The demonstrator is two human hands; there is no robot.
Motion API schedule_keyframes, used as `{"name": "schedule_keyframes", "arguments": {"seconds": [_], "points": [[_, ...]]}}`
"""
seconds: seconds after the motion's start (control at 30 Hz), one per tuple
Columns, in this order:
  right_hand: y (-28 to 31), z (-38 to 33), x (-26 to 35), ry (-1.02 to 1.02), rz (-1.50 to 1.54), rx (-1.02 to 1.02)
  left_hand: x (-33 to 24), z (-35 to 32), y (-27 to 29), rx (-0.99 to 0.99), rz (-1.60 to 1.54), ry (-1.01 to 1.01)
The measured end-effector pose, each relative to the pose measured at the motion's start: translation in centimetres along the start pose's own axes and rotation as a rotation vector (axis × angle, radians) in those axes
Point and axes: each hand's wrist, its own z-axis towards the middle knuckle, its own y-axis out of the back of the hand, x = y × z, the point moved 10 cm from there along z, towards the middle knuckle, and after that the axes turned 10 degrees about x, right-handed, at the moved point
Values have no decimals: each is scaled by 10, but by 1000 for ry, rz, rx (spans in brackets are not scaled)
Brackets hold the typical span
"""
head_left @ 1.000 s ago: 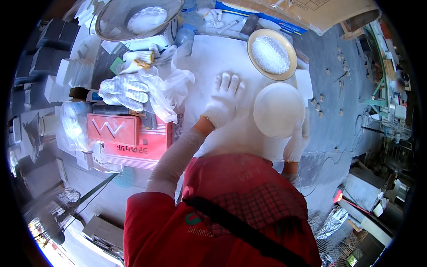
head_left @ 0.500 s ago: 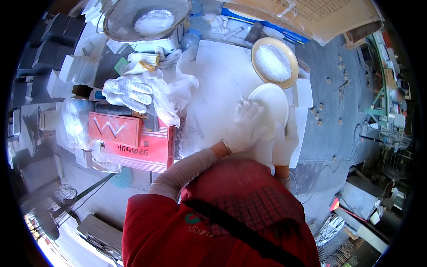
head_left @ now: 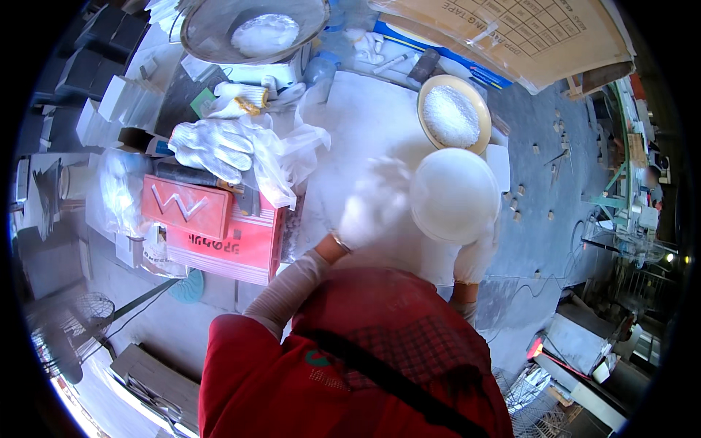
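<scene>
A white glove covers each of my hands. My right hand (head_left: 478, 252) grips a shallow round white dish (head_left: 454, 196) by its lower right edge; the fingers under it are mostly hidden. The dish faces up toward me and looks empty. Left of it, apart from the dish, my left hand (head_left: 372, 208) is smeared by motion, so its fingers do not show clearly. Just beyond the dish stands a cream bowl (head_left: 483, 102) heaped with white granules (head_left: 449, 117). White powder coats the pale work surface (head_left: 358, 109) under my hands.
At the left lie a pink box (head_left: 219, 252) with a red block (head_left: 186, 208) on it, a knitted glove (head_left: 212, 150) and a crumpled plastic bag (head_left: 303, 150). A wide basin (head_left: 196, 36) stands far left. A cardboard box (head_left: 504, 36) and a dark hammer-like head (head_left: 423, 66) sit at the back.
The white dish has turned from a slanted position to face up and has come nearer to me. My left hand has moved left, away from it. My right hand stays at the dish.
</scene>
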Motion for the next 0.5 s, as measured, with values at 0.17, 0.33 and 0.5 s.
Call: {"name": "schedule_keyframes", "arguments": {"seconds": [0.17,0.33,0.5], "points": [[-27,35,38,70,102,100,70,-13,27,-147,393,387],[-87,85,98,196,105,206,70,6,27,30,572,418],[-189,128,192,388,32,347,75,6,19,83,619,420]]}}
